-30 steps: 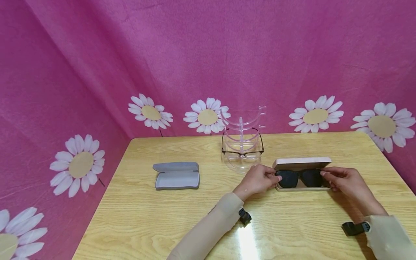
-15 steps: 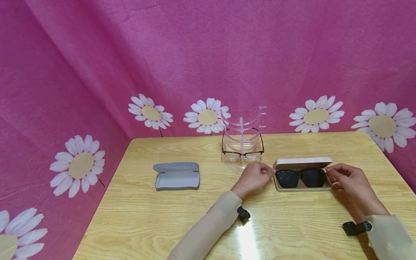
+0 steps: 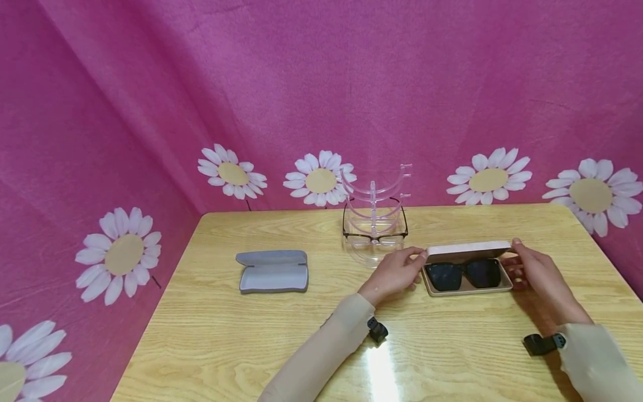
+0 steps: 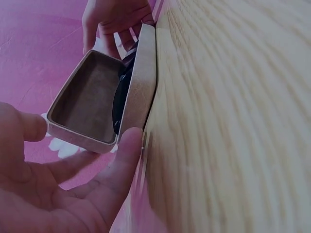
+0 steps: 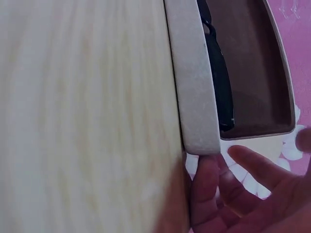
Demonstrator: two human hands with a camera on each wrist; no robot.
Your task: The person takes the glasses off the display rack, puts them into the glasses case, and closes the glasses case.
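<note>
Dark sunglasses point(image 3: 463, 276) lie lenses forward in a pale pinkish-beige glasses case point(image 3: 468, 291), its lid raised and leaning back. At the case's left end is my left hand point(image 3: 393, 274), with one digit at the lid's corner and another touching the base in the left wrist view. My right hand point(image 3: 543, 279) is at the opposite end. In the right wrist view its fingers point(image 5: 205, 182) touch the end of the base, while a further digit stands near the lid. Neither hand's fingers curl round the case or touch the sunglasses.
A grey glasses case point(image 3: 274, 279) lies open at the left of the wooden table point(image 3: 211, 346). Behind my left hand stands a clear display rack point(image 3: 373, 207), bearing dark-framed eyeglasses point(image 3: 375, 239). Pink flowered cloth point(image 3: 311, 84) hangs behind and at the left.
Both hands first pinched the sunglasses' ends, then let go of them. Since then a digit of each hand has come up beside the lid. The case is turned slightly, and its lid stands a little differently.
</note>
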